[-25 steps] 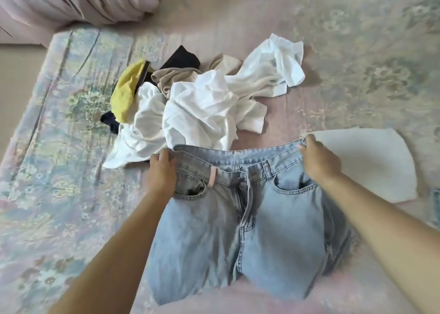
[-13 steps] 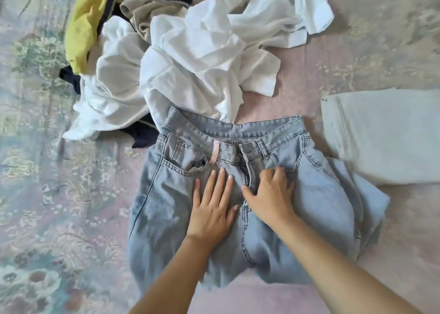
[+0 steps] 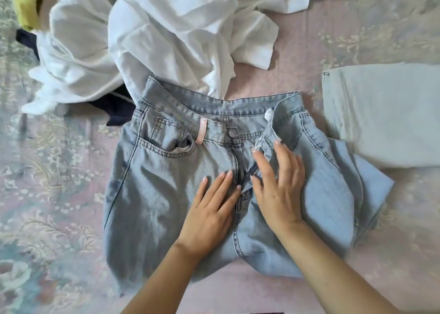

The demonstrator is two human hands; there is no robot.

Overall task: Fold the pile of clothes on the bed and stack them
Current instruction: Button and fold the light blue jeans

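Light blue jeans lie front up on the bed, waistband away from me, fly unzipped. My left hand lies flat on the left side of the fly with straight fingers. My right hand presses flat on the right side, its fingertips on the turned-over fly flap. Behind the jeans is the unfolded pile: crumpled white garments, a yellow piece and a dark navy piece partly under them. A folded pale garment lies to the right.
The bed cover is pink and pale green with a floral pattern. It shows bare to the left of the jeans and in front of them on the right.
My hands let go of the waistband corners and came down flat beside the fly. The jeans' right fly flap has since turned over, and the view has moved closer.
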